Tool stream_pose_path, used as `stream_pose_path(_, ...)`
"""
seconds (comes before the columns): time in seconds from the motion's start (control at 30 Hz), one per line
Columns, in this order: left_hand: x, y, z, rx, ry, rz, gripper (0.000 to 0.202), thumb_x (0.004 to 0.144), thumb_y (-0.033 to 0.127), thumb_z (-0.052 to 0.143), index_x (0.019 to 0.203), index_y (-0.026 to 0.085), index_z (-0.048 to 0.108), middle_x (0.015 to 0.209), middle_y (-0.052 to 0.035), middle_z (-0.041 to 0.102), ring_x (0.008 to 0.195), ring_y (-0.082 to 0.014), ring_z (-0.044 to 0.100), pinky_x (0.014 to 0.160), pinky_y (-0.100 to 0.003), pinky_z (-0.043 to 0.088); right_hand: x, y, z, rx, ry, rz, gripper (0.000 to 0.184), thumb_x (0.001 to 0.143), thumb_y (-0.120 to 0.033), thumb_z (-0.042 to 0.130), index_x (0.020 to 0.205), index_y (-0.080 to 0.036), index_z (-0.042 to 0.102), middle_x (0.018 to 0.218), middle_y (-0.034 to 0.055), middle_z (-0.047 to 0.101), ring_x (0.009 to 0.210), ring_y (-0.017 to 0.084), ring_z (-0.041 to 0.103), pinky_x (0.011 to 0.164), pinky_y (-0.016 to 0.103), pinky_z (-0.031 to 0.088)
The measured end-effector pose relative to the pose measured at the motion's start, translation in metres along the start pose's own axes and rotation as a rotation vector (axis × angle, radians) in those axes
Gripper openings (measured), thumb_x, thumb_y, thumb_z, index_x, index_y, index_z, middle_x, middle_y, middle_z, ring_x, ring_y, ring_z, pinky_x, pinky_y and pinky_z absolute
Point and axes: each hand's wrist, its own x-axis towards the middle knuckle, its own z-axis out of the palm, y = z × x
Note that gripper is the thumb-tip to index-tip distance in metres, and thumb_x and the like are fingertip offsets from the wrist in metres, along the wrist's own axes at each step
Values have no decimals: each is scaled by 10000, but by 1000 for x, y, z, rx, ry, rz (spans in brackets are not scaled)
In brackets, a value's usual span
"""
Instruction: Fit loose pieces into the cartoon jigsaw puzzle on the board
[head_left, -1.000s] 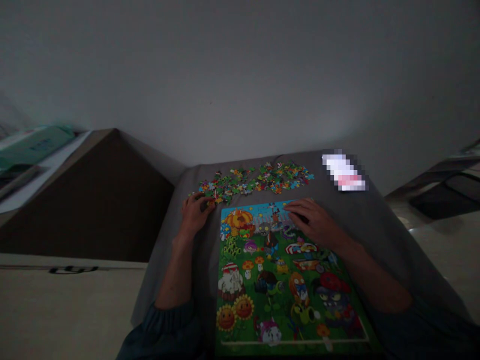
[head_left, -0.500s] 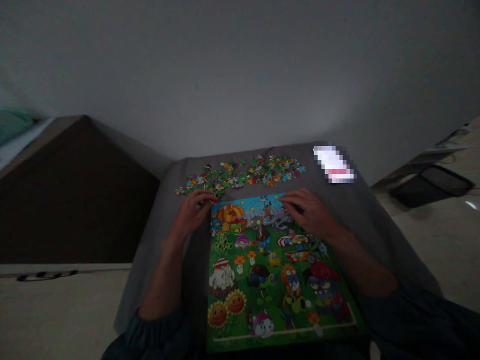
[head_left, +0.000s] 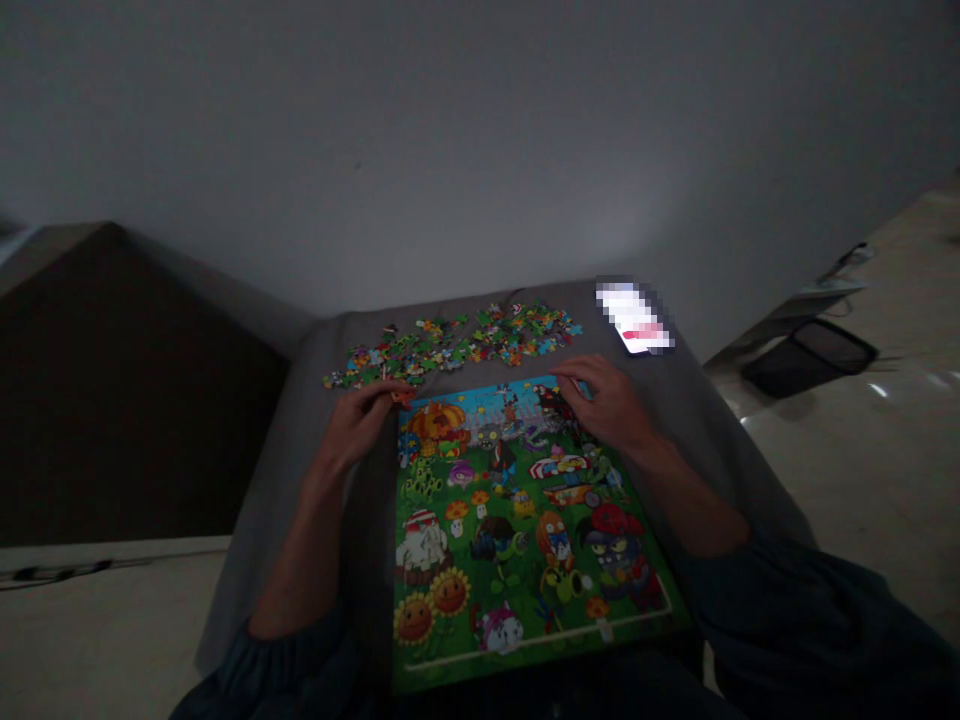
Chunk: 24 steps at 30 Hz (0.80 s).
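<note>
A board with a colourful cartoon picture (head_left: 484, 560) lies in front of me, its near edge by my lap. At its far left corner, my left hand (head_left: 358, 420) is closed, the fingertips pinching what looks like a small reddish puzzle piece (head_left: 403, 398). My right hand (head_left: 606, 402) is at the far right corner, with fingers and thumb pressed together by the board's far edge. Whatever it may hold is hidden. Beyond the board, many loose puzzle pieces (head_left: 450, 350) lie in a long scattered band, close past my left fingertips.
A phone with a bright screen (head_left: 636, 322) lies at the table's back right. The table has a grey cloth (head_left: 289, 440) and stands against a pale wall (head_left: 420, 180). On the left is a dark box-like piece of furniture (head_left: 112, 400). A dark basket-like object (head_left: 802, 360) sits low at right.
The view has shifted, so everything appears further left. My right hand has moved slightly back toward the board's far edge, uncovering a dark red figure. My left hand stays by its corner.
</note>
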Motion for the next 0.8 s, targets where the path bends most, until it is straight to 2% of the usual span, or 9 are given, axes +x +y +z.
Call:
stream_pose_path(0.2,-11,32,-3,-25,-22,0,548,878,694,598,1033,203,786,1014,-89,804,928,-251,748,901,-387,611,0,0,3,33,3,-38,223,986,-268,543,1031,-216,755,1013,84,764,981,251,694,918,451,551)
stream_pose_path(0.33,-49,47,-6,-62,-86,-86,545,838,677,678,1095,205,774,951,-81,815,856,-233,762,823,-342,632,-2,-1,2,69,-5,-70,214,978,-266,551,1024,-221,755,1005,83,767,970,259,701,906,464,557)
stream_pose_path(0.4,-76,52,-7,-82,-133,-153,561,843,610,714,1236,209,715,894,-63,815,821,-222,766,754,-312,636,-3,-3,1,81,-5,-80,208,976,-262,557,1023,-217,755,1008,84,768,970,260,703,907,462,557)
stream_pose_path(0.47,-103,54,-5,-94,-169,-220,525,843,535,740,1249,206,699,845,-46,812,771,-210,767,703,-291,635,-3,-5,0,91,-11,-87,200,973,-257,565,1017,-219,756,1007,81,769,970,259,707,906,454,557)
stream_pose_path(0.6,-142,50,1,-86,-174,-316,320,869,468,705,1031,198,761,912,-61,811,801,-200,768,690,-265,624,-6,-7,-2,107,-29,-84,178,962,-258,587,996,-229,760,998,70,774,956,256,715,898,442,558)
stream_pose_path(0.8,-158,44,10,-54,-125,-362,360,907,471,611,1087,190,747,1038,-83,780,872,-189,743,742,-272,608,-14,0,-9,130,3,-8,180,963,-282,591,992,-234,762,990,76,770,944,264,722,877,440,565)
